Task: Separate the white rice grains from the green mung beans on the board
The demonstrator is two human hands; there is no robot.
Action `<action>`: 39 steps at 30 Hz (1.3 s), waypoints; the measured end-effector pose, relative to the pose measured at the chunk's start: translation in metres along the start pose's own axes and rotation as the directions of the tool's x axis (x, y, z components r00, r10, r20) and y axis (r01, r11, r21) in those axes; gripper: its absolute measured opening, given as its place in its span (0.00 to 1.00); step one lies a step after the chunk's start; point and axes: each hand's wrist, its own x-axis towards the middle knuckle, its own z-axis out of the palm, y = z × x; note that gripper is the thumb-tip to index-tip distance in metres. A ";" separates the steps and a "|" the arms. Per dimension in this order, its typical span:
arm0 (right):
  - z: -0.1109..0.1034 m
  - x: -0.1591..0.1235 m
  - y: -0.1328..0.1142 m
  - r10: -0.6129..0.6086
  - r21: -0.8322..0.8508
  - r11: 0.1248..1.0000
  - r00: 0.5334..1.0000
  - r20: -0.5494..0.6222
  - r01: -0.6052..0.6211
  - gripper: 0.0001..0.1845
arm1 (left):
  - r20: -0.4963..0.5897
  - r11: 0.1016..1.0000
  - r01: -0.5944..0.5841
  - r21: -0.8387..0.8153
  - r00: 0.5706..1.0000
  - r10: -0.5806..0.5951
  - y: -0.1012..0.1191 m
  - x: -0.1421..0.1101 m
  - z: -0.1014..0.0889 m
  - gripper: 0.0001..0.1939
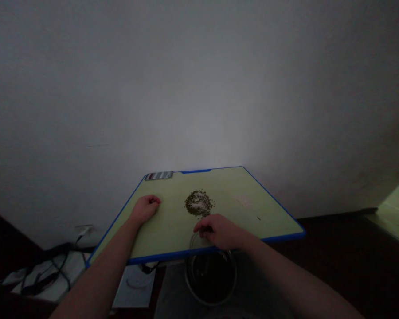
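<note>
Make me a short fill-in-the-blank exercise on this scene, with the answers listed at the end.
1. The edging of the table is ____.
2. From the person's side, the phone lies at the table's far ____ corner.
3. Of the left hand and the right hand, the one closer to the pile of grains is the ____ one.
4. Farther from the round container is the ____ hand.

Missing words: blue; left; right; left.
</note>
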 end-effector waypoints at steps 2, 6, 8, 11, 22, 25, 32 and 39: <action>-0.001 -0.009 0.000 0.029 0.010 1.000 0.999 -0.020 -0.029 0.19 | -0.004 1.000 0.001 -0.006 1.000 -0.001 -0.001 0.000 0.001 0.10; -0.003 -0.027 0.007 0.088 0.054 0.995 0.993 -0.081 -0.084 0.17 | -0.004 1.000 -0.003 -0.010 1.000 0.003 -0.004 0.000 0.002 0.11; -0.007 -0.034 0.017 0.132 0.081 0.989 0.982 -0.138 -0.122 0.18 | -0.004 1.000 -0.004 -0.008 1.000 0.004 -0.005 0.000 0.002 0.11; -0.016 -0.037 0.039 0.220 0.109 0.974 0.941 -0.255 -0.198 0.19 | -0.004 1.000 -0.011 -0.001 1.000 0.011 -0.005 0.000 0.002 0.09; -0.022 -0.020 0.067 0.257 0.049 0.963 0.856 -0.448 -0.264 0.18 | -0.004 1.000 -0.025 0.005 1.000 0.025 -0.006 0.002 0.002 0.10; -0.020 -0.015 0.061 0.233 0.029 0.969 0.866 -0.441 -0.246 0.18 | -0.009 1.000 -0.022 0.003 1.000 0.022 -0.005 0.001 0.001 0.11; -0.015 -0.007 0.057 0.197 -0.009 0.975 0.877 -0.438 -0.223 0.19 | -0.007 0.999 -0.032 -0.007 0.999 0.032 -0.005 0.000 0.001 0.09; -0.015 -0.005 0.056 0.199 -0.041 0.970 0.877 -0.438 -0.241 0.18 | -0.025 1.000 -0.019 -0.022 1.000 0.018 -0.013 0.004 0.005 0.09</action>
